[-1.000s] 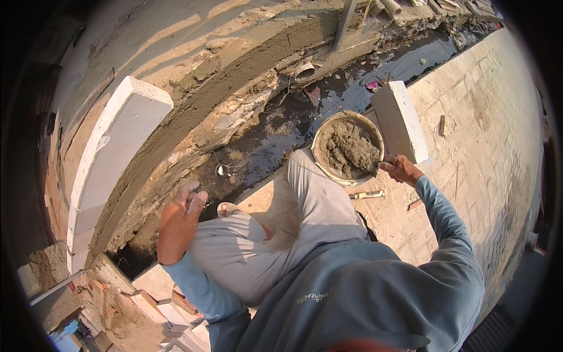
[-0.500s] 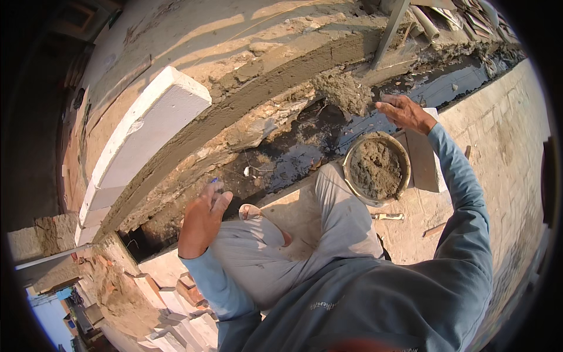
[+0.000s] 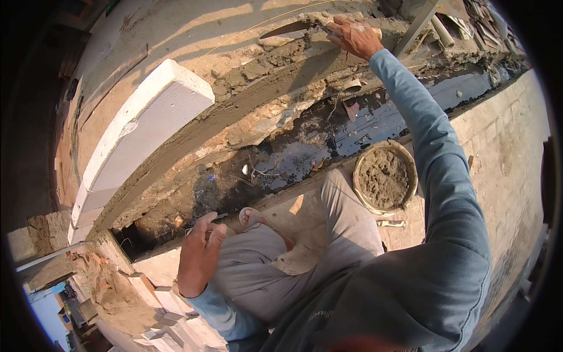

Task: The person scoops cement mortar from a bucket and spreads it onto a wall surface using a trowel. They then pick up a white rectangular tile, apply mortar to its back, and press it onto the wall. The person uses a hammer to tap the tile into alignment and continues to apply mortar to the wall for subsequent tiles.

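Observation:
My right hand point(image 3: 355, 36) reaches over the far end of the low mortar-topped wall. It is closed round the handle of a trowel, whose pointed blade point(image 3: 287, 29) lies along the wall's far edge. Wet grey mortar point(image 3: 275, 61) spreads along the top of the wall beneath. Above my left thigh, my left hand point(image 3: 199, 252) hangs with fingers loosely bent and thumb apart, holding nothing visible. White blocks point(image 3: 149, 120) stand in a row on the wall's left part. By my right knee is a round bucket point(image 3: 356, 182) filled with mortar point(image 3: 384, 176).
A ditch of dark water point(image 3: 293, 164) with litter runs between the wall and my feet. A slanting post point(image 3: 417, 26) stands beside my right hand. Near the bucket lies a small tool point(image 3: 391, 223). Several blocks point(image 3: 170, 302) and rubble are piled at lower left.
My right hand has swung from above the ditch up to the wall top. The mortar lump that was on the trowel is off it. My left hand has moved slightly down.

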